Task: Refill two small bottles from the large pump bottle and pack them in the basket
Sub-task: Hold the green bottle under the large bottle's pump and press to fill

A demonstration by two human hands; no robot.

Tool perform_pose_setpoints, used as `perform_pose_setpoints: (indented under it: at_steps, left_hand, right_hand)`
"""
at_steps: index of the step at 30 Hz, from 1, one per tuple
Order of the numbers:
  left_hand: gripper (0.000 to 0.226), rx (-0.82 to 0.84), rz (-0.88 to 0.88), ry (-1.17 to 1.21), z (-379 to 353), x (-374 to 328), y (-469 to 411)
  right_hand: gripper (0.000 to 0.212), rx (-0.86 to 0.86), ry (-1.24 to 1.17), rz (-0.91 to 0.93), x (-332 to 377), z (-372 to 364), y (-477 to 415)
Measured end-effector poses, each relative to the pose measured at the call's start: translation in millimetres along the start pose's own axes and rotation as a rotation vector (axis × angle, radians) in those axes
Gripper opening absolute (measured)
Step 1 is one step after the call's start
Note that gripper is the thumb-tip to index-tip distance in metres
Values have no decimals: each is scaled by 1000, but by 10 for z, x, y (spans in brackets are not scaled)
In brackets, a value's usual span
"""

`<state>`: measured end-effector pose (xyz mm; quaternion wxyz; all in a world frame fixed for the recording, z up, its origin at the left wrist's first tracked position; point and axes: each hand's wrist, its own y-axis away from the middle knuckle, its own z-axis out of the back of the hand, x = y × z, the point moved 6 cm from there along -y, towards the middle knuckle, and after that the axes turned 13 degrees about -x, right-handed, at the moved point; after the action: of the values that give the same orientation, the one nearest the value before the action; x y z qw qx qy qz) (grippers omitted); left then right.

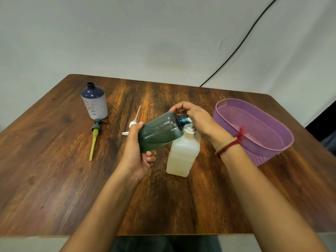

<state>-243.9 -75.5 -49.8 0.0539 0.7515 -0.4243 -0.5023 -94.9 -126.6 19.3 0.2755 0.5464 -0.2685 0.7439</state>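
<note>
Left hand [135,157] grips a green bottle [160,132] (tilted), right hand [197,117] the pump [189,129] of a square milky bottle [181,155].

The table [54,160] is finished in wood grain, smooth and faintly glossy. The dark green bottle [160,131] is made of translucent, shiny plastic, and the large bottle [181,153] of milky, duller plastic. The basket [269,151] is moulded in purple plastic, perforated inside and woven-textured on its outer wall. The white bottle [94,104] is topped with a glossy navy shoulder. One wrist is bound with red and tan thread [228,145]
</note>
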Motion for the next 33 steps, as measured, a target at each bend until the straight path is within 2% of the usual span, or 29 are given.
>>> perform_pose_setpoints:
  at_steps: [4,11,17,24,33]
  left_hand:
    - [39,26,-38,3,-34,-88,0]
    - [37,-4,-10,-6,-6,-35,-22]
    - [36,38,-65,-20,-44,-145,9]
    - [36,-4,-34,-38,6,-57,-29]
    - [37,31,-73,-40,-47,-163,40]
  right_hand:
    - [46,55,-34,-59,-16,7,-34]
    - [46,-6,22,-12,-21,-13,7]
    - [42,76,36,-84,24,12,5]
    - [50,8,57,-35,-87,-14,-3]
    - [40,30,94,-69,76,37,-13]
